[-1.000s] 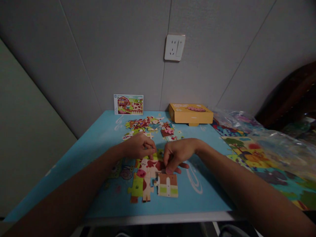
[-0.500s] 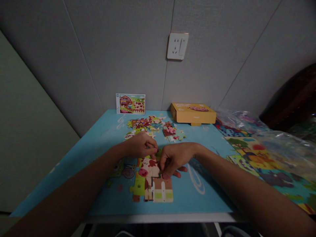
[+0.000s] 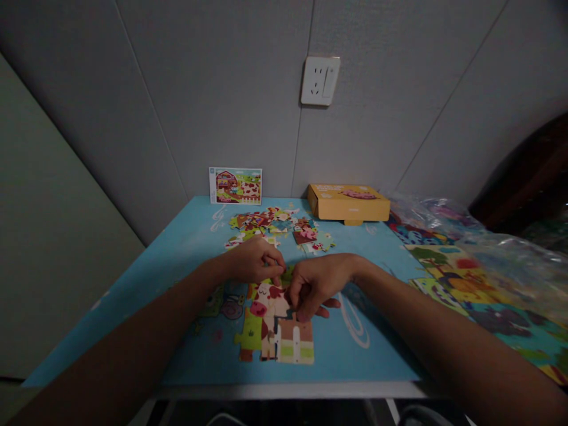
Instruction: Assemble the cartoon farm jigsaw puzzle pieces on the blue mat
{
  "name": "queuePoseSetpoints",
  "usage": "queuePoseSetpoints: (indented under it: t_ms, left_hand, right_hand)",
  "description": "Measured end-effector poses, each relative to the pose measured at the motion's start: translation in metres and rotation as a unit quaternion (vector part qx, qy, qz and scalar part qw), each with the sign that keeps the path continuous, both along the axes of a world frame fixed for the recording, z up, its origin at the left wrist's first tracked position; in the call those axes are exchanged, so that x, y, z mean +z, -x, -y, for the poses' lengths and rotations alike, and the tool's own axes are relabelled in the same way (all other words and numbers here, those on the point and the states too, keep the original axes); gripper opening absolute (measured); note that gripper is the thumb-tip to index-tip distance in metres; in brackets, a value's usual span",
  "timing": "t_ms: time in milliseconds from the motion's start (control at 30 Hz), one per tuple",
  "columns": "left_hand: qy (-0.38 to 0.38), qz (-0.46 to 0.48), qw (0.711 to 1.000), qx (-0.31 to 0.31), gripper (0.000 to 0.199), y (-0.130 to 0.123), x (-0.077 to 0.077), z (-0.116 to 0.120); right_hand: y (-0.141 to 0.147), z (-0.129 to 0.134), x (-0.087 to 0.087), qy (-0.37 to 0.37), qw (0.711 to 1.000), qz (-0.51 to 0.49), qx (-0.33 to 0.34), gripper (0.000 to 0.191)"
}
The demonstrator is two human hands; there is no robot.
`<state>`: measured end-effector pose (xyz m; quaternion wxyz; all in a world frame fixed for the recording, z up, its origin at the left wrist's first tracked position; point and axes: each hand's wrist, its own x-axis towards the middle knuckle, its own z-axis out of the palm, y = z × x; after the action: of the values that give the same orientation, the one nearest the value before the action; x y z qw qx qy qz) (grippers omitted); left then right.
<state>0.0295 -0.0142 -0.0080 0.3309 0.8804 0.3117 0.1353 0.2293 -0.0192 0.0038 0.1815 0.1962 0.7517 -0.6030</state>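
A partly joined jigsaw puzzle (image 3: 252,331) with a cow picture lies near the table's front edge. My left hand (image 3: 257,260) is closed, its fingers curled and its fingertips on the puzzle's upper edge by the cow's head. My right hand (image 3: 317,284) pinches at the right side, thumb and forefinger at the top of a brown jigsaw piece with a white fence (image 3: 295,343). A dark, stepped gap runs between that piece and the cow pieces. The hands hide the puzzle's upper right part.
Behind the hands lies a heap of loose jigsaw pieces (image 3: 255,222). A farm picture card (image 3: 235,186) leans on the wall, left of a yellow box (image 3: 350,204). At right are another animal picture (image 3: 444,272) and clear plastic wrapping (image 3: 515,266). A socket (image 3: 320,81) is on the wall.
My right hand has shifted slightly right, and the gap between the fence piece and the cow pieces looks wider. My left hand stays in almost the same place.
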Motion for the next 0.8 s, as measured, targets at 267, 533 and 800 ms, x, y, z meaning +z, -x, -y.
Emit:
queuePoseSetpoints:
  t_ms: [267,533,800]
  left_hand:
    - [-0.022,0.015,1.000,-0.016,0.017,0.001,-0.004,-0.002]
    - [-0.060,-0.001,0.998,-0.018,0.015,0.002,-0.003,-0.002]
    - [-0.026,0.010,0.999,-0.015,0.025,0.001,-0.004,-0.002]
  right_hand:
    - [-0.003,-0.002,-0.002,-0.018,0.997,-0.046,-0.052,0.034]
    - [-0.003,-0.005,-0.004,-0.027,0.989,-0.102,-0.102,0.019]
    - [-0.011,-0.016,-0.006,-0.044,0.979,-0.123,-0.156,0.019]
